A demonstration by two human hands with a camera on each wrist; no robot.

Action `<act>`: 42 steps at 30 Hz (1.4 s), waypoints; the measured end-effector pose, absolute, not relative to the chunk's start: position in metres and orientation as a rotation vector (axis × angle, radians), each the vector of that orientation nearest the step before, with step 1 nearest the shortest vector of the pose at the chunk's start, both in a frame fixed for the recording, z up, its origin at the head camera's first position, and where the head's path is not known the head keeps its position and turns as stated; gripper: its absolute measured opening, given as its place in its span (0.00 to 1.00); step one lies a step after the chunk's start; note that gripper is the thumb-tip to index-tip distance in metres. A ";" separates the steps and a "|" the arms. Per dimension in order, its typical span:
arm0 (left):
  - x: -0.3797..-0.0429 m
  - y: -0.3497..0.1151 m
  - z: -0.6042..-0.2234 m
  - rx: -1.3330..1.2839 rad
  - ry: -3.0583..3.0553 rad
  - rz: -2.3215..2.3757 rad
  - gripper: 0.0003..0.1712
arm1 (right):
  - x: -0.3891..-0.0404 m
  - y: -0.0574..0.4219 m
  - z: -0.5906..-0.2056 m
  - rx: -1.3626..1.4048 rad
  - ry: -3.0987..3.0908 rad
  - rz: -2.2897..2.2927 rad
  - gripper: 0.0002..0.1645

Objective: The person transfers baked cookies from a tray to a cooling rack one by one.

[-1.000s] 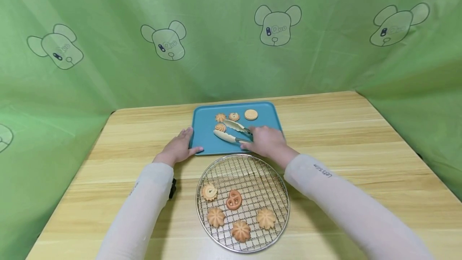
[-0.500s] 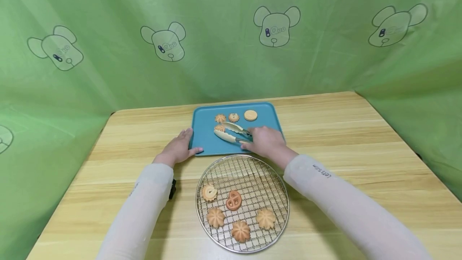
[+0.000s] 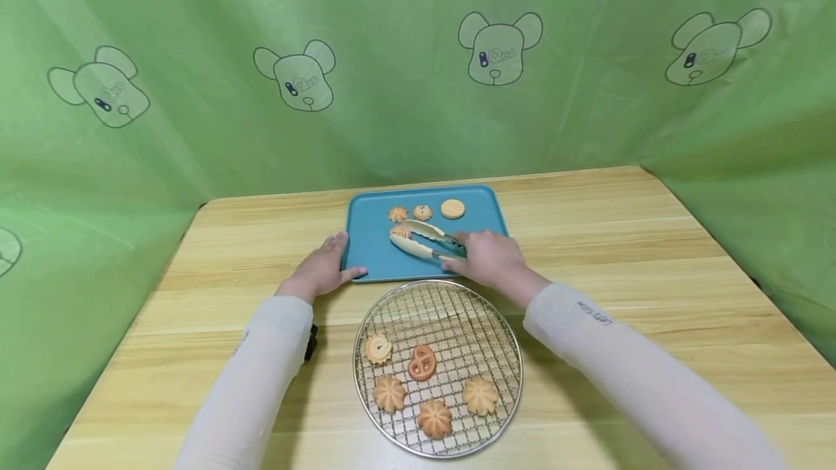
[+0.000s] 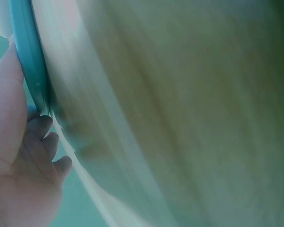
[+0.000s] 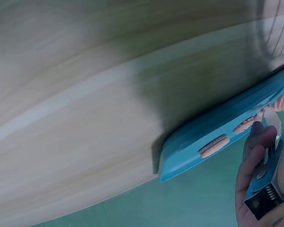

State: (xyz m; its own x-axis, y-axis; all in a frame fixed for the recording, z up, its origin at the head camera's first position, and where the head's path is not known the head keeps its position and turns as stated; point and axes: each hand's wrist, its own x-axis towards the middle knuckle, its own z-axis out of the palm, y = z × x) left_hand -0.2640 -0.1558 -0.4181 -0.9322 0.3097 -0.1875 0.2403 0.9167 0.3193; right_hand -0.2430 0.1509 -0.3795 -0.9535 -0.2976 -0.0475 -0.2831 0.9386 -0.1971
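My right hand (image 3: 491, 258) grips a pair of tongs (image 3: 418, 249) with pale scalloped tips and a dark hinge. The tips reach left over the blue tray (image 3: 369, 256), one on each side of a swirl cookie (image 3: 400, 232). Whether both tips touch it I cannot tell. Behind them on the tray lie a flower-shaped cookie (image 3: 398, 214), a cookie with a dotted centre (image 3: 422, 212) and a round flat biscuit (image 3: 453, 209). My left hand (image 3: 320, 267) rests against the tray's left edge, thumb at the front left corner. Its fingers look relaxed in the left wrist view.
A round wire cooling rack (image 3: 457, 325) stands just in front of the tray. On it are a ring-like cookie (image 3: 378, 348), a pretzel-shaped cookie (image 3: 422, 363) and several flower-shaped cookies (image 3: 435, 418). A green curtain (image 3: 405, 136) hangs behind the wooden table (image 3: 588, 238).
The tong tips have drawn nearer together around the swirl cookie. My right hand has shifted slightly to the right. The left hand stays in place on the tray.
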 end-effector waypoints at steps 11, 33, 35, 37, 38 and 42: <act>-0.264 -0.156 -0.418 0.418 2.849 0.429 0.53 | -0.239 0.171 -0.376 -0.594 3.064 -0.328 0.45; -0.263 -0.156 -0.418 0.420 2.849 0.441 0.53 | -0.227 0.214 -0.368 -0.908 3.055 -0.348 0.44; -0.263 -0.156 -0.418 0.421 2.849 0.437 0.53 | -0.225 0.218 -0.367 -0.942 3.046 -0.360 0.43; -0.263 -0.157 -0.418 0.420 2.848 0.432 0.53 | -0.224 0.223 -0.367 -0.982 3.036 -0.368 0.43; -0.263 -0.157 -0.418 0.416 2.847 0.430 0.53 | -0.223 0.225 -0.367 -0.993 3.028 -0.376 0.42; -0.263 -0.157 -0.420 0.417 2.851 0.430 0.53 | -0.220 0.234 -0.367 -1.060 2.999 -0.388 0.40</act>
